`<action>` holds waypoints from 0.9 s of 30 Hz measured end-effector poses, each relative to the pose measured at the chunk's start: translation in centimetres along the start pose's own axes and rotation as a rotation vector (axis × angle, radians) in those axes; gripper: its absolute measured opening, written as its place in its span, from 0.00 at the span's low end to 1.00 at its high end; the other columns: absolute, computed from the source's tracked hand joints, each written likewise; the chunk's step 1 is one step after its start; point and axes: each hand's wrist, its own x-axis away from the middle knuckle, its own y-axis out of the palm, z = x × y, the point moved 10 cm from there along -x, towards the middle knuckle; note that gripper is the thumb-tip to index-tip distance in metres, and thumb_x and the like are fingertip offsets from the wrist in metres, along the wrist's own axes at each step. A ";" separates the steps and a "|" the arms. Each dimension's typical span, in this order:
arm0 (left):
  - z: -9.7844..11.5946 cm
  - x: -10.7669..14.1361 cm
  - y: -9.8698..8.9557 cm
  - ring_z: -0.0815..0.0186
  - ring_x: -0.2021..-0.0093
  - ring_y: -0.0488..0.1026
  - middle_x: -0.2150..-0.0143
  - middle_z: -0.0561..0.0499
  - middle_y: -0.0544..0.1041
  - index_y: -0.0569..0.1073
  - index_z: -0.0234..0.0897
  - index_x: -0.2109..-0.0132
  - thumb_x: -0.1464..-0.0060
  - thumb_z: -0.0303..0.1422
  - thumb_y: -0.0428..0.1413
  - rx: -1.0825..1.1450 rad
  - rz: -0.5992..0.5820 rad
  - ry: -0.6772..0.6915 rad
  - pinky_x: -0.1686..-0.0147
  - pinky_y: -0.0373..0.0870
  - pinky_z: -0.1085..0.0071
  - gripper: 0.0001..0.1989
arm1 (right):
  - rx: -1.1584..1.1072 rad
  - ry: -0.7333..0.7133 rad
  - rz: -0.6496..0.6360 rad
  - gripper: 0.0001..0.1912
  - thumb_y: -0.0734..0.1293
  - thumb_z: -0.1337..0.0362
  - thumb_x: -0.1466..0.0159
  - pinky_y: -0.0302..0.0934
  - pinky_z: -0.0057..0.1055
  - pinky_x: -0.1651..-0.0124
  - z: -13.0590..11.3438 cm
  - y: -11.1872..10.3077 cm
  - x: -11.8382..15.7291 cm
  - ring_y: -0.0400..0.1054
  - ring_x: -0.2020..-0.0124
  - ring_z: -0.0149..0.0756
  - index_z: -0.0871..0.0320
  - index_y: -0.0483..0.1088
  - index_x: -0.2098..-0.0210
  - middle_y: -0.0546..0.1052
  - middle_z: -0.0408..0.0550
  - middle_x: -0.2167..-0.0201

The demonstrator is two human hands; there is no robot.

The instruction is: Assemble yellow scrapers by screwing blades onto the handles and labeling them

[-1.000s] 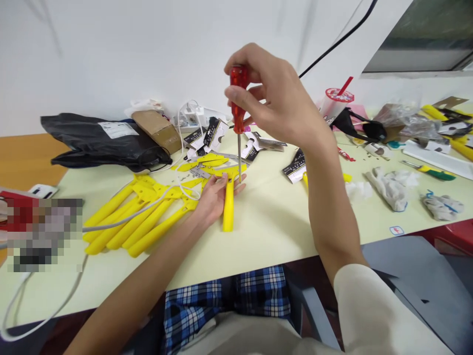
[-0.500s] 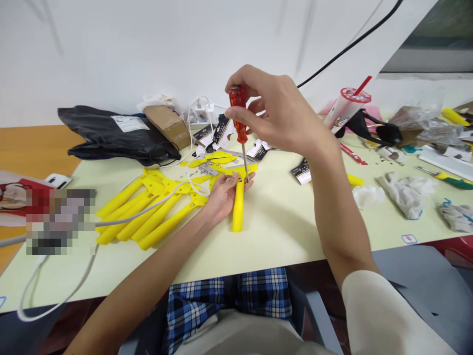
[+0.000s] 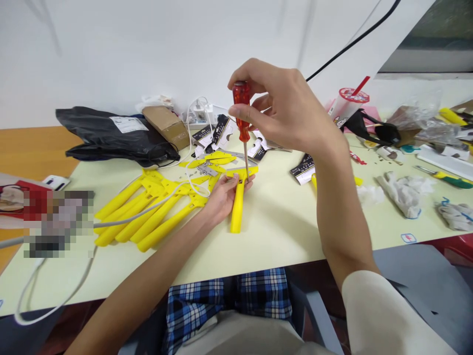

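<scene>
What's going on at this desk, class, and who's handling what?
A seated person holds a red-handled screwdriver upright in the right hand, its tip pointing down at the head of a yellow T-shaped plastic piece. The left hand steadies that piece on a pale table. More yellow pieces lie beside the left hand, with small metal plates and printed packaging cards beyond them.
</scene>
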 end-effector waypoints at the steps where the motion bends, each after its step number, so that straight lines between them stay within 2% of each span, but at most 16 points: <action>1: 0.0 0.0 -0.1 0.46 0.35 0.83 0.44 0.38 0.86 0.77 0.33 0.57 0.32 0.24 0.64 0.000 0.002 0.001 0.27 0.76 0.52 0.03 | -0.006 0.003 0.008 0.04 0.70 0.58 0.25 0.78 0.45 0.50 0.0 -0.3 0.1 0.78 0.52 0.47 0.46 0.73 0.52 0.82 0.46 0.50; 5: 0.0 0.1 -0.2 0.45 0.35 0.83 0.45 0.39 0.86 0.75 0.34 0.59 0.31 0.24 0.64 0.014 0.007 0.013 0.28 0.77 0.49 0.06 | -0.033 0.023 0.081 0.05 0.71 0.57 0.27 0.80 0.45 0.50 -0.2 -2.0 0.4 0.78 0.50 0.48 0.42 0.73 0.52 0.82 0.45 0.49; 10: 0.1 0.0 -0.4 0.46 0.36 0.84 0.43 0.37 0.86 0.74 0.34 0.58 0.31 0.23 0.63 0.013 0.028 0.025 0.28 0.77 0.49 0.06 | -0.041 -0.005 0.154 0.06 0.70 0.57 0.26 0.81 0.46 0.52 -0.7 -3.4 0.7 0.77 0.49 0.49 0.45 0.75 0.51 0.80 0.50 0.49; 16: 0.2 0.0 -0.5 0.46 0.34 0.82 0.46 0.37 0.87 0.75 0.33 0.59 0.30 0.23 0.61 -0.004 0.064 0.031 0.28 0.77 0.49 0.06 | -0.051 -0.002 0.125 0.06 0.70 0.55 0.27 0.81 0.47 0.50 -0.5 -2.9 0.6 0.78 0.47 0.49 0.43 0.75 0.51 0.80 0.47 0.49; 27: 0.2 0.0 -0.4 0.46 0.32 0.81 0.40 0.34 0.85 0.78 0.31 0.55 0.30 0.23 0.61 0.004 0.061 0.034 0.26 0.75 0.49 0.02 | -0.042 0.065 0.091 0.08 0.70 0.51 0.29 0.80 0.49 0.47 0.7 -1.6 0.1 0.80 0.47 0.48 0.40 0.76 0.52 0.83 0.45 0.48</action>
